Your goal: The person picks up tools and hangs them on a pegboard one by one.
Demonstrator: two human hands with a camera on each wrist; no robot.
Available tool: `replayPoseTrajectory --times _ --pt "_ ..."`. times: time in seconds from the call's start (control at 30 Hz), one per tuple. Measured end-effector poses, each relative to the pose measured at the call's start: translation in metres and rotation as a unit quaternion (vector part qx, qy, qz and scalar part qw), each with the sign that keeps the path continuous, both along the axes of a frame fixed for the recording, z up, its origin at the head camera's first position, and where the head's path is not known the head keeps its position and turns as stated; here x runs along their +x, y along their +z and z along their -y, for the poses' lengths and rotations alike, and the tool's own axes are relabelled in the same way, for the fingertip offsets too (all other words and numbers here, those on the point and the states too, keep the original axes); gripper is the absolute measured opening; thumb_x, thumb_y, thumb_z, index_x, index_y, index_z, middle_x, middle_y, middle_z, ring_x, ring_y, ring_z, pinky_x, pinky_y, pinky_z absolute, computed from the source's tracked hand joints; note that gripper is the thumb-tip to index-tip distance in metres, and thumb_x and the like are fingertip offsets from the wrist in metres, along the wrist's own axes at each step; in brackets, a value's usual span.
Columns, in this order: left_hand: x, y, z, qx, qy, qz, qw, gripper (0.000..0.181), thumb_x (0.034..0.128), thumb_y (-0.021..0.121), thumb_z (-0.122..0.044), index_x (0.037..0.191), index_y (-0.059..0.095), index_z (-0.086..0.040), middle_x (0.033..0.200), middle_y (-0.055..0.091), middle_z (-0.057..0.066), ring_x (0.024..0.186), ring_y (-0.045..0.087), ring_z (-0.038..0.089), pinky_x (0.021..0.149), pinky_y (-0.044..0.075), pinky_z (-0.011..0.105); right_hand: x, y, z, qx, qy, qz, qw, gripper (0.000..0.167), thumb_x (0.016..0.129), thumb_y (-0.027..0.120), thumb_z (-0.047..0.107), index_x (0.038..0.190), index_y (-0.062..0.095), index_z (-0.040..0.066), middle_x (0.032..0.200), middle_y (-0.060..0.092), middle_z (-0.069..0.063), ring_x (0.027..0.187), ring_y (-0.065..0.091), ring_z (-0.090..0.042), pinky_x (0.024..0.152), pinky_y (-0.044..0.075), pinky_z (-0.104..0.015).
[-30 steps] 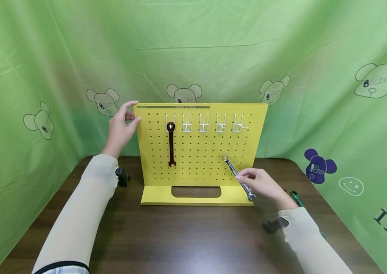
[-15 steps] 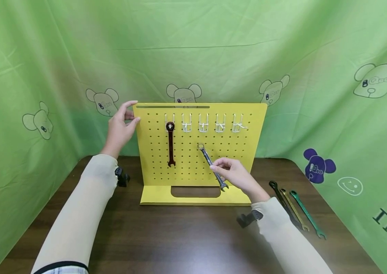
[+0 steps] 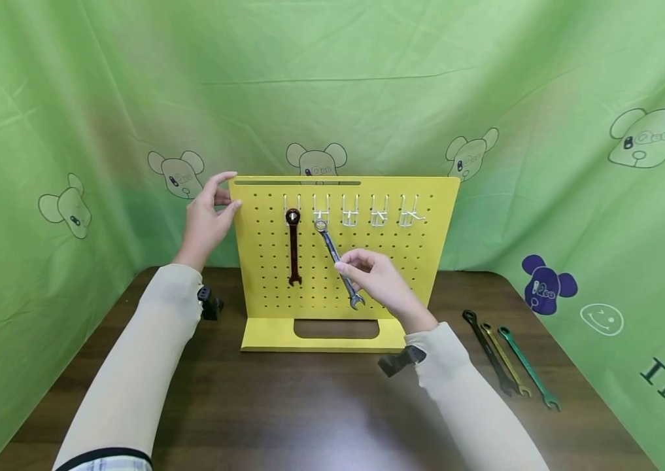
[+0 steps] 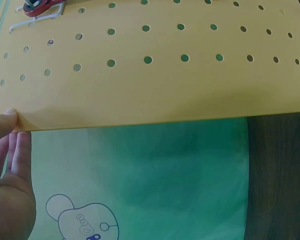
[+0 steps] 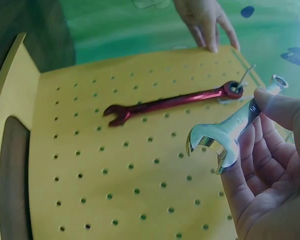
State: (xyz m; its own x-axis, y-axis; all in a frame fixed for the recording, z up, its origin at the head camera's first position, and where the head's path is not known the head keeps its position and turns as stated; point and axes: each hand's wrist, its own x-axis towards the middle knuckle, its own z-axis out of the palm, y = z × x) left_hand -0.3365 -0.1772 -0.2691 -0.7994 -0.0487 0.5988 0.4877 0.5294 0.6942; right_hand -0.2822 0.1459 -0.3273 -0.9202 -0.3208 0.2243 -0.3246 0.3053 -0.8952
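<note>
A silver combination wrench (image 3: pixel 331 247) is pinched between the thumb and fingers of my right hand (image 3: pixel 382 284). It slants in front of the yellow pegboard (image 3: pixel 267 297), ring end up, near the second white hook from the left; contact with that hook cannot be told. Its open-jawed end (image 5: pixel 217 137) points toward the camera in the right wrist view. My left hand (image 3: pixel 205 222) grips the board's upper left edge, thumb on the front face and some fingers behind it. A dark red wrench (image 3: pixel 293 252) hangs by its ring from the leftmost hook.
More white hooks (image 3: pixel 350 216) line the board to the right. On the brown table (image 3: pixel 308 405), a black wrench (image 3: pixel 490 353), a gold wrench (image 3: pixel 506 360) and a green wrench (image 3: pixel 528 367) lie at the right. A green printed curtain (image 3: pixel 332 85) surrounds the table's back and sides.
My right hand has carried the silver wrench left and upward across the board, from its lower right toward the second hook. The wrenches on the table came into view. My left hand stays put.
</note>
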Motion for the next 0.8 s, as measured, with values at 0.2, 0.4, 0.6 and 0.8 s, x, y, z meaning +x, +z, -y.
replayPoseTrajectory --times 0.2,0.4,0.6,0.8 --pt "0.001 0.0 -0.001 0.0 0.003 0.002 1.0 0.055 0.0947 0.067 0.0 0.145 0.05 -0.016 0.109 0.061 0.017 0.104 0.061 0.027 0.092 0.059 0.036 -0.004 0.006 0.008 -0.015 -0.002 0.007 0.9999 0.033 0.098 0.068 0.033 0.111 0.066 0.003 0.089 0.06 -0.006 0.076 0.055 -0.021 0.065 0.053 -0.028" --pt "0.0 0.0 0.0 0.0 0.004 0.001 1.0 0.055 0.0945 0.067 0.0 0.145 0.05 -0.015 0.109 0.061 0.017 0.104 0.062 0.027 0.091 0.059 0.036 -0.009 0.002 0.011 -0.035 -0.006 0.015 0.9993 0.031 0.098 0.068 0.028 0.11 0.066 0.0 0.092 0.063 -0.005 0.081 0.056 -0.018 0.069 0.056 -0.028" --pt "0.0 0.0 0.0 0.0 0.003 0.003 1.0 0.055 0.0948 0.067 0.0 0.145 0.05 -0.015 0.109 0.062 0.016 0.105 0.061 0.028 0.092 0.058 0.036 -0.012 -0.003 0.014 -0.053 -0.01 0.024 0.9983 0.032 0.098 0.067 0.025 0.112 0.065 -0.004 0.091 0.063 -0.004 0.082 0.056 -0.016 0.067 0.056 -0.025" --pt "0.001 0.0 0.0 0.004 0.001 0.005 1.0 0.055 0.0948 0.066 0.001 0.145 0.05 -0.015 0.11 0.061 0.017 0.106 0.061 0.028 0.093 0.058 0.036 -0.017 -0.008 0.015 -0.051 -0.009 0.037 0.998 0.034 0.099 0.066 0.027 0.113 0.064 -0.005 0.092 0.06 -0.003 0.08 0.055 -0.016 0.068 0.054 -0.024"
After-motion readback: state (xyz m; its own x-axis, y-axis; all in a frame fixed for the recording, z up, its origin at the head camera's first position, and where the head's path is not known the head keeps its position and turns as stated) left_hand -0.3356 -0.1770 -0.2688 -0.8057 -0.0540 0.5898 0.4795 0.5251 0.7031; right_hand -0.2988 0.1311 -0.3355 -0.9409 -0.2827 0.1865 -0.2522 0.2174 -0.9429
